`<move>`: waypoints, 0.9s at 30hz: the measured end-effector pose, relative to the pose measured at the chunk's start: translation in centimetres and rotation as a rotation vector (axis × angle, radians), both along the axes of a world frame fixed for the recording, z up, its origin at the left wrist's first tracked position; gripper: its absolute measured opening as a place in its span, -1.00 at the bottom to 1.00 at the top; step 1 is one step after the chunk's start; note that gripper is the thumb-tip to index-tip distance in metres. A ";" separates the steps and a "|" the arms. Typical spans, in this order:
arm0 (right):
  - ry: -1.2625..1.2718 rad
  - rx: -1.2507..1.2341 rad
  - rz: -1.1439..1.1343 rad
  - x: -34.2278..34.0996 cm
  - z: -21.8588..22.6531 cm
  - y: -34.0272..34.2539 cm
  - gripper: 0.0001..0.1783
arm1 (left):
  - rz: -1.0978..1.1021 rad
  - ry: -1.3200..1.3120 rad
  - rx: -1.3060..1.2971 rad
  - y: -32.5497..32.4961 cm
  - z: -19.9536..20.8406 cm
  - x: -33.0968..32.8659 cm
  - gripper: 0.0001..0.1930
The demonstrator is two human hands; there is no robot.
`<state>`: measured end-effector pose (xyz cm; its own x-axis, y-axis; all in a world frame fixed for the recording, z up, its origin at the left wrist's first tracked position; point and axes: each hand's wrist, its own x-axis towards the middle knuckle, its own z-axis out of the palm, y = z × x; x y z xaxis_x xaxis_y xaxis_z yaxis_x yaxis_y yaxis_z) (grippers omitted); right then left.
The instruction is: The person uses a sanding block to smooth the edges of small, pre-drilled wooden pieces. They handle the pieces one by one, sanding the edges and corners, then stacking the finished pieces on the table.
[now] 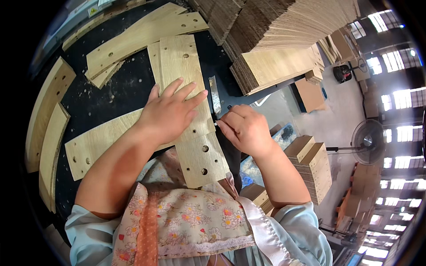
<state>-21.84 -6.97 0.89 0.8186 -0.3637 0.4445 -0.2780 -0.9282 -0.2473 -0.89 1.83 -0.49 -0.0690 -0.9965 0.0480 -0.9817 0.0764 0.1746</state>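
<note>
The left hand (167, 114) is pressing down on a pale wood board (179, 57), its grip opening wide with the fingers spreading apart across the face. The board is lying on the dark counter (91, 106), right in front of the person, and a holed wood piece (195, 153) is meeting its near end, jutting toward the floral apron (195, 221). Over on the right, the right hand (245, 128) is curling in just at the board's edge, thumb and forefinger drawing near each other; whether that grip is clamping on anything, I'm not able to tell. A shiny strip (215, 95) is lying just beyond it. Under the left forearm, a curved board (104, 137) is stretching off to the left, while two more curved pieces (49, 111) are standing along the counter's far left. A tall stack of boards (277, 66) is looming at upper right, and a round fan (367, 141) is standing well back.
</note>
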 end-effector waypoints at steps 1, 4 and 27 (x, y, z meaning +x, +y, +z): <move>0.035 -0.041 0.001 0.3 0.3 -0.1 -0.85 | -0.006 0.002 -0.002 0.1 0.1 0.1 -0.47; 0.167 -0.139 0.023 1.1 0.8 0.1 -0.88 | -0.017 0.016 -0.010 0.2 0.1 0.2 -0.46; 0.168 -0.151 0.091 1.6 0.8 2.0 -0.87 | -0.052 0.058 -0.146 0.3 -0.6 0.5 -0.48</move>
<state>-20.24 -4.93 1.70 0.9120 -0.2248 0.3432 -0.2170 -0.9742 -0.0614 -0.41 2.10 -1.07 -0.1132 -0.9738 0.1971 -0.9644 0.1554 0.2141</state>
